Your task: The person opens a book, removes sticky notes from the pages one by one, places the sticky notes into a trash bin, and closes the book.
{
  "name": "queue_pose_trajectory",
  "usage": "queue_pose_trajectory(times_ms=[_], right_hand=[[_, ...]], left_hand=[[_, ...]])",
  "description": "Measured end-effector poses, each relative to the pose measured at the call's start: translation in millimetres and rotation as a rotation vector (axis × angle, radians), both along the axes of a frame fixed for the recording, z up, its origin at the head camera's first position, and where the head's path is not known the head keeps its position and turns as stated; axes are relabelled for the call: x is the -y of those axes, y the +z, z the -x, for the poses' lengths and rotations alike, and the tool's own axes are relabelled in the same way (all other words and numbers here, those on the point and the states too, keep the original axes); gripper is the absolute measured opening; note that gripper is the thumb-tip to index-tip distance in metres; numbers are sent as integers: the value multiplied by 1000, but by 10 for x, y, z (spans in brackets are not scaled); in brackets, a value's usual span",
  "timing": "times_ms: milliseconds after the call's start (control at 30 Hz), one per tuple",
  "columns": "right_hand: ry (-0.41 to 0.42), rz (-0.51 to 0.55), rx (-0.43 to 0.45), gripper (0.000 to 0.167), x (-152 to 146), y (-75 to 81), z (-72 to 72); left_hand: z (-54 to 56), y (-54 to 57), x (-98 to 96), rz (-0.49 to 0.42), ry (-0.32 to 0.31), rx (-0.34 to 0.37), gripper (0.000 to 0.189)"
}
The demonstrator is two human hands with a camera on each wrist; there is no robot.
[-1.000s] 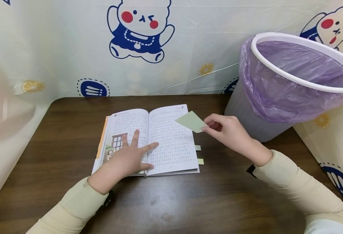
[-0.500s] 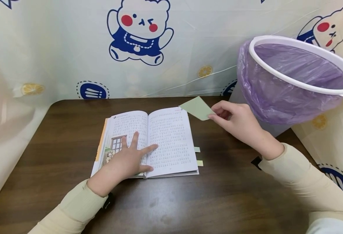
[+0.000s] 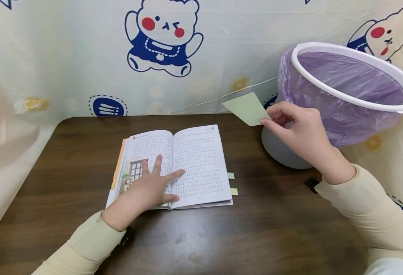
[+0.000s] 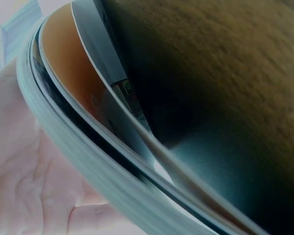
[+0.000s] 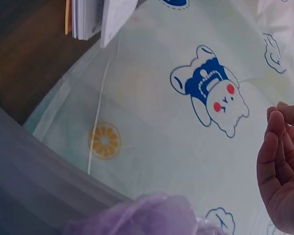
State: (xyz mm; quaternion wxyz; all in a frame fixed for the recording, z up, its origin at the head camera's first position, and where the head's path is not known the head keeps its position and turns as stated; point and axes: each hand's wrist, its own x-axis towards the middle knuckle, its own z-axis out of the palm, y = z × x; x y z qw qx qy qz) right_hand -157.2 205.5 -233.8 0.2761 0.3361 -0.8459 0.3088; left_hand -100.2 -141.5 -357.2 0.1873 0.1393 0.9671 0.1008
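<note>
An open book (image 3: 201, 164) lies on the table with printed text on both pages and a window picture on the left one. My left hand (image 3: 146, 189) rests on it with fingers spread across the left page and the fold. In the left wrist view the page edges (image 4: 88, 147) curve past the palm. Off the book's upper right, my right hand (image 3: 301, 133) pinches a pale green paper slip (image 3: 246, 109) by one corner, in the air in front of the bin. The right wrist view shows the thumb and fingers together, but the slip cannot be made out there.
A grey bin (image 3: 284, 151) with a white rim ring and a purple bag (image 3: 352, 82) stands at the back right, close behind my right hand. Two small green tabs (image 3: 234, 191) stick out of the book's right side. A printed curtain hangs behind the brown table (image 3: 194, 240).
My right hand has lifted the green slip up and to the right, away from the book toward the bin. The left hand has stayed on the pages.
</note>
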Motion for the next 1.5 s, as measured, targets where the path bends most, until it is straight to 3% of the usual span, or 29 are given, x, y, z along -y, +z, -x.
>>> queue_pose_trajectory(times_ms=[333, 533, 833, 1300, 1500], right_hand=[[-72, 41, -49, 16, -141, 203, -56], [-117, 121, -58, 17, -215, 292, -103], [-212, 220, 2, 12, -543, 516, -225], [-318, 480, 103, 17, -872, 571, -245], [-443, 506, 138, 14, -982, 575, -166]], left_hand=[[32, 31, 14, 4, -16, -14, 77], [32, 20, 7, 7, -21, -15, 76], [23, 3, 9, 15, -24, -15, 77], [12, 3, 18, 18, -28, -11, 77], [13, -10, 21, 17, -34, -12, 77]])
